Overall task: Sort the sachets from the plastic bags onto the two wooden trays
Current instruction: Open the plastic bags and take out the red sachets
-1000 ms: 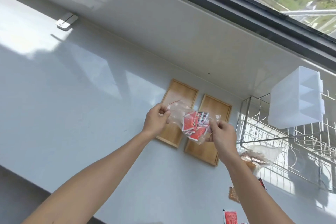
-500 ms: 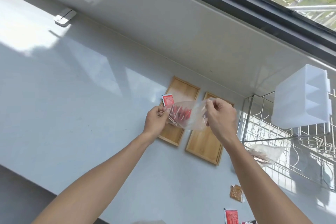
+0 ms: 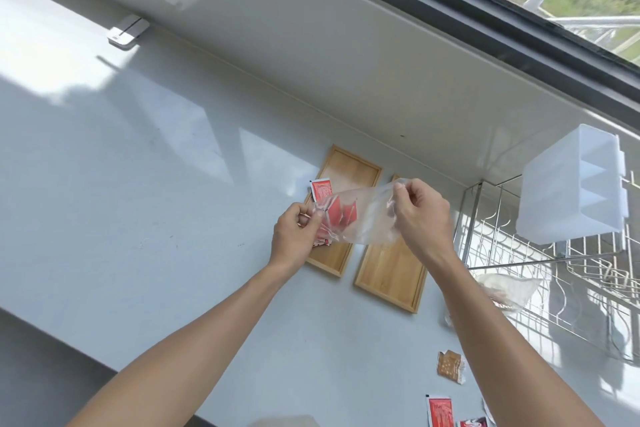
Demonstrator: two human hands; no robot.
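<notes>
Above the two wooden trays, both hands hold a clear plastic bag (image 3: 367,218) tipped sideways. My left hand (image 3: 294,236) pinches its open end, where red sachets (image 3: 337,215) are bunched and sliding out. My right hand (image 3: 419,215) pinches the bag's other end, raised higher. One red sachet (image 3: 321,190) lies at the left edge of the left tray (image 3: 349,170). The right tray (image 3: 391,270) holds nothing that I can see. A second plastic bag (image 3: 502,291) with sachets lies on the counter at the right.
A brown sachet (image 3: 450,365) and red sachets (image 3: 440,412) lie loose on the counter near the front right. A wire dish rack (image 3: 568,274) with a white plastic holder (image 3: 571,191) stands at the right. A small white device (image 3: 127,32) sits by the back wall.
The bag has been tipped over: my right hand rose with its closed end, the sachets slid toward my left hand, and one red sachet came out at the left tray.
</notes>
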